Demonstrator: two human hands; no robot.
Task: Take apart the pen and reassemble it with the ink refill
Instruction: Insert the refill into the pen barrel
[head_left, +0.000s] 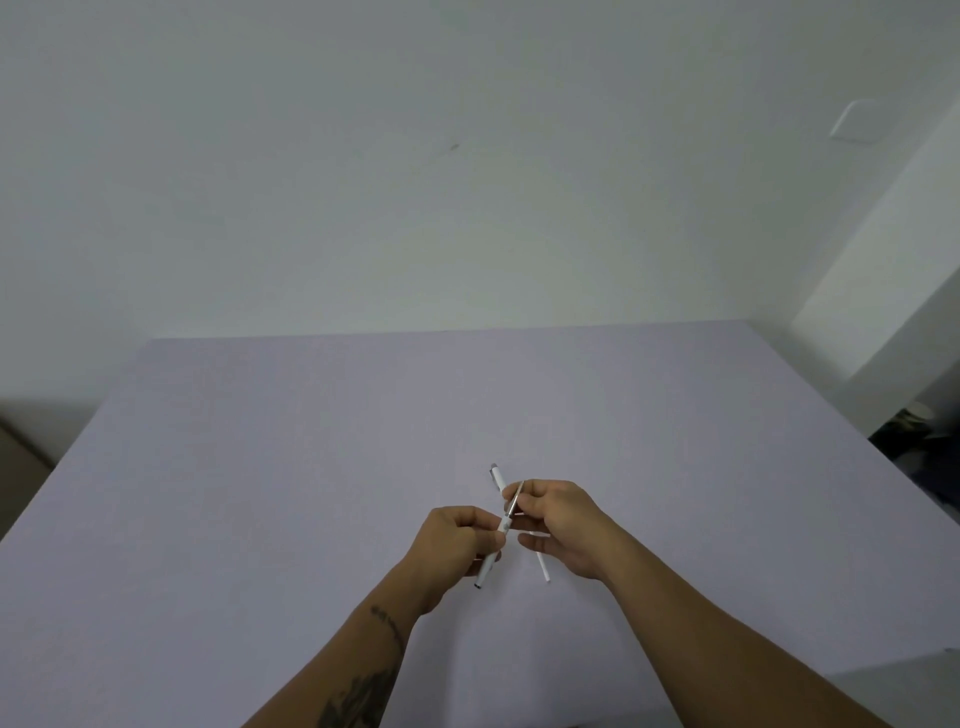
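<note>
My left hand (457, 540) grips a white pen barrel (487, 564) that slants up to the right, its dark end pointing down-left. My right hand (563, 522) pinches a thin grey ink refill (514, 501) between thumb and forefinger. The refill's lower end meets the barrel's upper opening. A white pen part with a dark clip (497, 475) lies on the table just beyond the hands. A thin white tube (543, 566) pokes out below my right hand. The hands hide whether those two are one piece.
The work happens over a lilac-grey table (260, 493) that stands against a white wall. The table's right edge runs diagonally near dark clutter on the floor (904, 431) at the right. A brown floor strip shows at the far left.
</note>
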